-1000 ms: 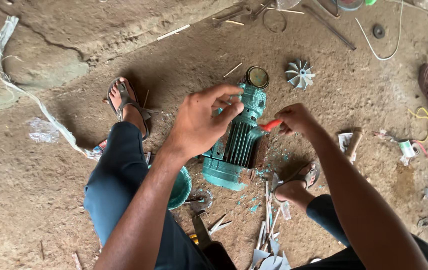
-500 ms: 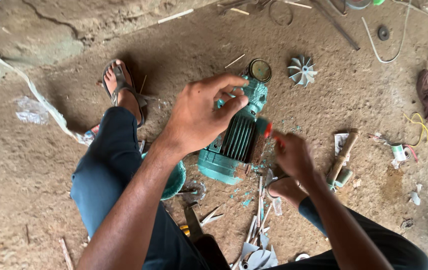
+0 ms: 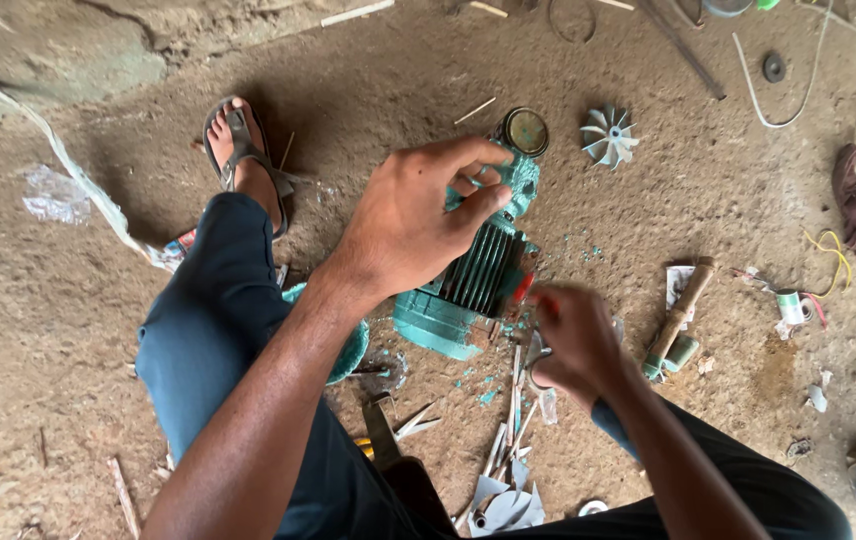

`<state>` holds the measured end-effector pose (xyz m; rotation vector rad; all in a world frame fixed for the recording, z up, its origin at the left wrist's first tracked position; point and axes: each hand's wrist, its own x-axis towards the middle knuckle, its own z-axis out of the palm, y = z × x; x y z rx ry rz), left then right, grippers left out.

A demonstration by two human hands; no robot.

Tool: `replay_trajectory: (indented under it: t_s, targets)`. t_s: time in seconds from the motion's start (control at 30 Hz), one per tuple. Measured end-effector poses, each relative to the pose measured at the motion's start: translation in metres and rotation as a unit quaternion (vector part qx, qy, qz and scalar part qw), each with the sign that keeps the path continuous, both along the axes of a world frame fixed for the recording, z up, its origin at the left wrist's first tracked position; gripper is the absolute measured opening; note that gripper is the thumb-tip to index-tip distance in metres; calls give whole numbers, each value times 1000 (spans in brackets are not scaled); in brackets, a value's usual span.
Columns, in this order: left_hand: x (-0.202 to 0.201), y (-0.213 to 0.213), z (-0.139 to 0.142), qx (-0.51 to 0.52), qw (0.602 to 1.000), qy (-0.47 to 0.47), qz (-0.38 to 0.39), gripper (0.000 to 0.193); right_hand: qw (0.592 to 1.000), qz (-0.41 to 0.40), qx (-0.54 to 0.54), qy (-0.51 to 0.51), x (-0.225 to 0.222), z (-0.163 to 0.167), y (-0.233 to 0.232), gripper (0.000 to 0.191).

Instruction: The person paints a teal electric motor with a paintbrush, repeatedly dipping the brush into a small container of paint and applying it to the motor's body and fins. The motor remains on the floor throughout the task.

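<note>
Since a second ago the right hand (image 3: 576, 338) is dropping from beside the upper end of the motor toward its lower end, and the view is sliding a little so the sandalled foot (image 3: 238, 150) is sitting higher in the frame.

At centre frame the green electric motor (image 3: 473, 275) is lying on the dirt floor (image 3: 78, 330), tilted from upper right to lower left. The left hand (image 3: 410, 222) is clamping over its top, fingers curled and pressed around the finned casing, thumb toward the brass-coloured round cap (image 3: 526, 131) at its upper end. The right hand is blurred, closed in a fist around what looks like a red-handled tool (image 3: 524, 288) touching the motor's lower right side; I cannot tell the tip.

To my eye the work is going best if the left hand is bearing down hard so the body is not rolling, while the right is keeping the tool square to the casing and away from the holding fingers. Green paint flakes (image 3: 488, 395) are scattering just below the motor.

As for wrappers and labels: a crumpled clear plastic bag (image 3: 53, 195) is lying at the left edge, a small white paper scrap (image 3: 678, 285) is sitting right of centre beside a wooden handle (image 3: 680, 310), and a small green-and-white spool (image 3: 790, 305) is lying further right. A pale fan impeller (image 3: 608, 135) is resting just right of the cap.
</note>
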<state>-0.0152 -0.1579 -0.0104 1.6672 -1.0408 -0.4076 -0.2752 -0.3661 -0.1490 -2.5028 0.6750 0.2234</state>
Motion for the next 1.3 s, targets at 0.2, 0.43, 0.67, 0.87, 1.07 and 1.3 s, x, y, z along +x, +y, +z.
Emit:
replay_trajectory:
  t_s: [0.2,0.43,0.67,0.87,1.07,1.3]
  targets:
    - [4,-1,8,20,999,28,21,30,999,-32,-25,21,72,7,-55,24]
    - [6,0,2,-9,1000,-5,16,26,996,50,-65,45,48,-11,-36,21]
    - [2,-2,-12,-31,999,-22,19,25,991,114,-19,72,12,7,18,17]
    - [1,-5,-16,-34,998,-35,41,26,994,18,-56,92,57,39,-22,20]
    - [3,-11,-10,-21,998,-39,37,25,982,127,-64,123,68,13,-19,15]
    - [1,-11,-11,-21,999,-14,35,27,988,67,-6,140,69,42,-30,20]
